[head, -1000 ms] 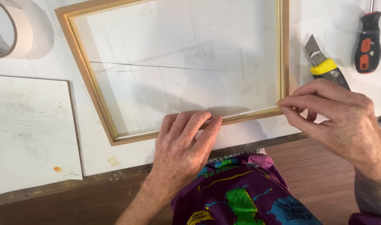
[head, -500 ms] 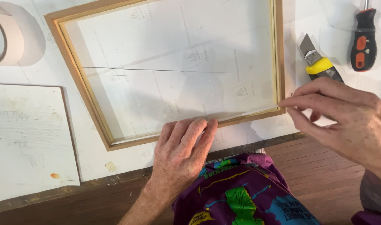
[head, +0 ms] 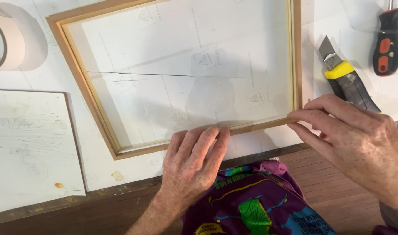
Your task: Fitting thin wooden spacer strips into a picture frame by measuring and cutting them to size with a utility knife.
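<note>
The frame (head: 81,93) loses its top rail past the upper edge. The tape roll (head: 9,43) is cut off left; the knife (head: 344,78) handle hides under the right hand (head: 355,139).

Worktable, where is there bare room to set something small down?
Bare white strip between the wooden frame and the white board, below the tape roll. Crowded right: utility knife, screwdriver, right hand.

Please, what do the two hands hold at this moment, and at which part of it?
Both hands are on the wooden frame: the left hand presses flat on its near rail, and the right hand pinches its near right corner with the fingertips.
</note>
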